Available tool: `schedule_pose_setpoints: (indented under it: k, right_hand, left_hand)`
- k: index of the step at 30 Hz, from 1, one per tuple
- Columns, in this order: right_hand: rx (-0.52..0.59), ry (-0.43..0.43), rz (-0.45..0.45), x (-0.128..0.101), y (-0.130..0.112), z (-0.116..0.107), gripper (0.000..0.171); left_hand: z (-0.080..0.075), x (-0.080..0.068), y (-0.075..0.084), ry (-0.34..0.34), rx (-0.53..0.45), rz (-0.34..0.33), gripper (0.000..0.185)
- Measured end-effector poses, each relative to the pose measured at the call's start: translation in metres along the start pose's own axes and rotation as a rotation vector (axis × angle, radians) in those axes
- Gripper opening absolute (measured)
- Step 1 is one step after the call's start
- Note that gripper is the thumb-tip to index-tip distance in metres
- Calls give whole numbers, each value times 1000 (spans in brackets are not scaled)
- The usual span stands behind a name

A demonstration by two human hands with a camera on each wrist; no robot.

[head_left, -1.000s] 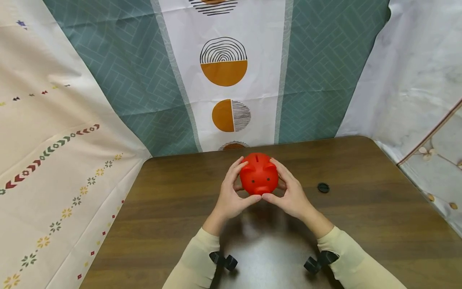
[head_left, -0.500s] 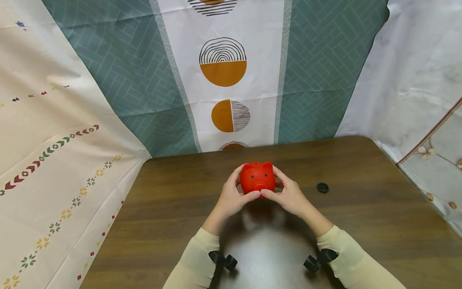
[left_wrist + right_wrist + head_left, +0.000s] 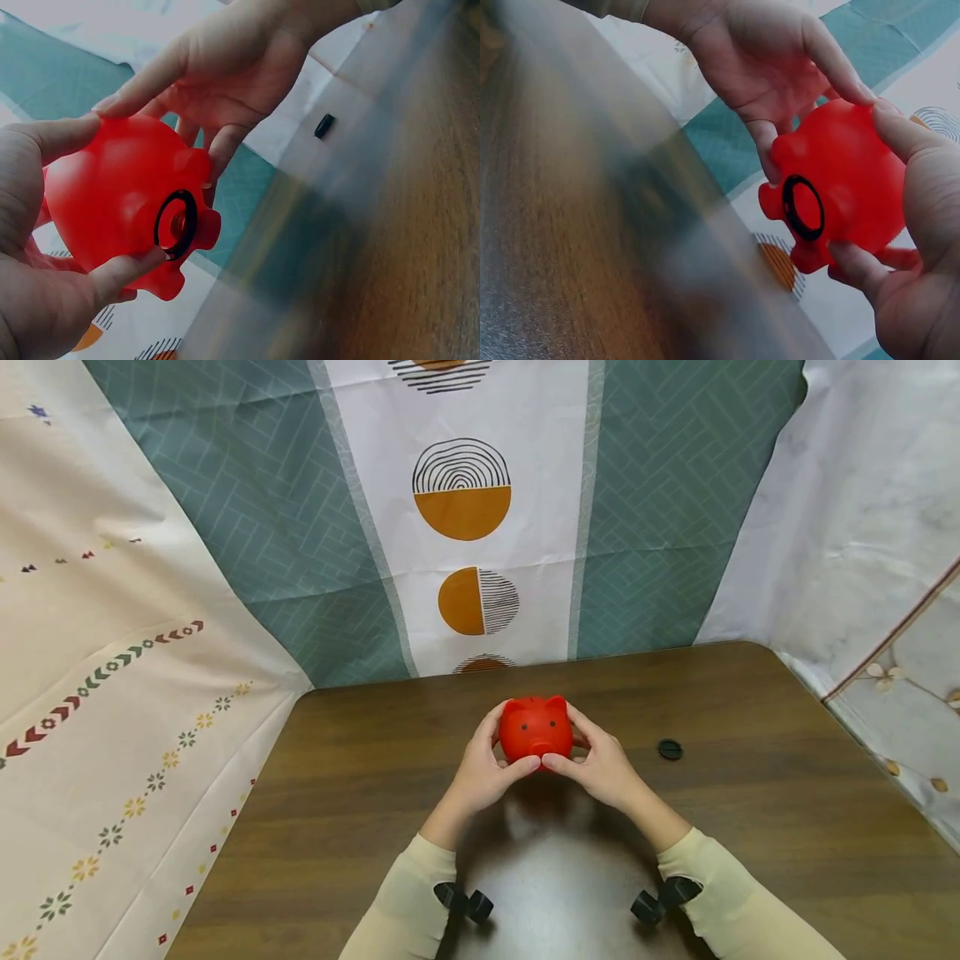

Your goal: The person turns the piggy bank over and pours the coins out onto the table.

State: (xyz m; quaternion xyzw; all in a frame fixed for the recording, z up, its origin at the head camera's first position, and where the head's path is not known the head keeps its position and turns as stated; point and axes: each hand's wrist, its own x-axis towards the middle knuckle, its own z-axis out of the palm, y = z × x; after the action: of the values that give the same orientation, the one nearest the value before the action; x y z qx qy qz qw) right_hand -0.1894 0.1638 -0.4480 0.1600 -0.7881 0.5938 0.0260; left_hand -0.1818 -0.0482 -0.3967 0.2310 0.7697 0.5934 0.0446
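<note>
A red piggy bank (image 3: 536, 729) is held up over the table, its face toward the head camera. My left hand (image 3: 482, 767) grips its left side and my right hand (image 3: 600, 768) its right side, with both thumbs meeting just below the snout. In the left wrist view, the underside of the piggy bank (image 3: 112, 187) shows a round hole with a black rim (image 3: 176, 225) between stubby feet; something coppery shows inside. The same black-rimmed hole (image 3: 804, 208) faces the right wrist camera. Apart from both hands, a small round black plug (image 3: 670, 749) lies on the table to the right.
A brown wooden table (image 3: 337, 827) spreads below the hands, its far edge meeting a patterned green and white cloth (image 3: 645, 527). Cream cloth (image 3: 135, 693) borders the left side, and white cloth (image 3: 862, 552) the right. Each forearm wears a black wrist camera strap (image 3: 450, 894).
Over the last second the piggy bank was lowered slightly and tilted back, so its top slot turned out of sight and its face came up. Both hands kept their grip.
</note>
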Motion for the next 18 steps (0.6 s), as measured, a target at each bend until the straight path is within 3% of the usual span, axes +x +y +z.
schedule_pose_setpoints:
  k: [5, 9, 11, 16, 18]
  right_hand:
    - [-63, 3, -19, -1, -2, 1, 83]
    - [-139, 49, -192, -2, -8, 0, 87]
    - [-156, 65, -227, -2, -11, 0, 87]
    - [-109, -17, -72, -2, -6, 1, 83]
    - [-95, -30, -39, -2, -5, 1, 83]
  left_hand:
    - [-1, 0, -4, -18, -41, 27, 77]
    - [0, 0, -2, -8, -106, 164, 82]
    - [0, 1, -2, -6, -133, 178, 83]
    - [2, 4, -16, -15, -145, -22, 76]
    - [3, 6, -24, -16, -153, -66, 77]
